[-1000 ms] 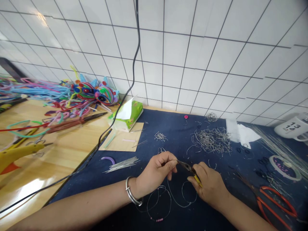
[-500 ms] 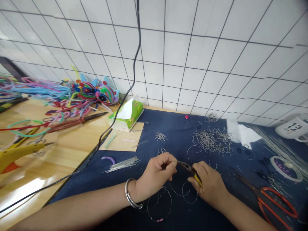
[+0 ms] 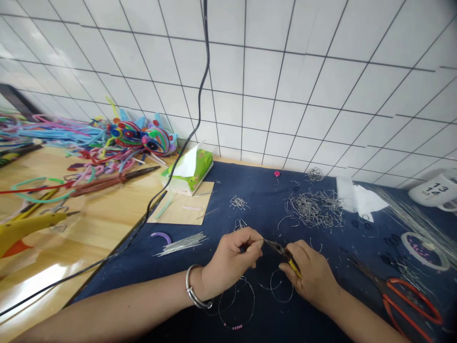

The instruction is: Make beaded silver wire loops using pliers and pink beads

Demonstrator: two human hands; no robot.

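Two hands work at one fine wire

From my distant seat I see, through the head camera, that the left hand is closed, and between its thumb and first finger it seems to pinch a fine wire. The right hand is closed around the yellow handle of the pliers. The nose of the pliers points to the left fingertips, and the wire lies in the short space between them. I cannot tell if the tips bite the wire or only touch it.

In my judgement, the step in hand is gripping or bending the wire end with the pliers. The next move calls for a firm left pinch and a small, controlled turn of the right wrist, so that the thin wire does not slip.

Below the hands, on the dark blue cloth, lie a wire loop with pink beads and, beside it, another wire loop. The tangled wire pile is behind the right hand, and the scissors rest at its right.
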